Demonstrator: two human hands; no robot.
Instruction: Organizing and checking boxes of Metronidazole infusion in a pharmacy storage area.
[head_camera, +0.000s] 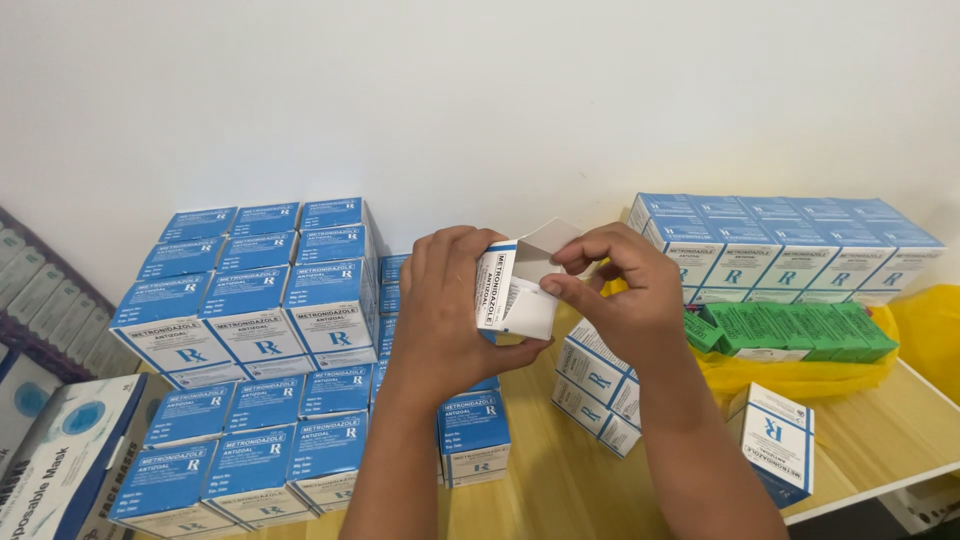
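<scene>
At frame centre your left hand (445, 305) grips the blue-and-white carton (515, 290) while your right hand (625, 290) pinches its open flap, apparently mid-closing; next needs tucking it squarely.

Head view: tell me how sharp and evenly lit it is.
Head view: light is soft and even, no glare on the wall; left hand and right hand holding the open box are sharp; the stacked blue boxes throw only faint shadows; the left-edge mask carton is cropped and skewed.
</scene>
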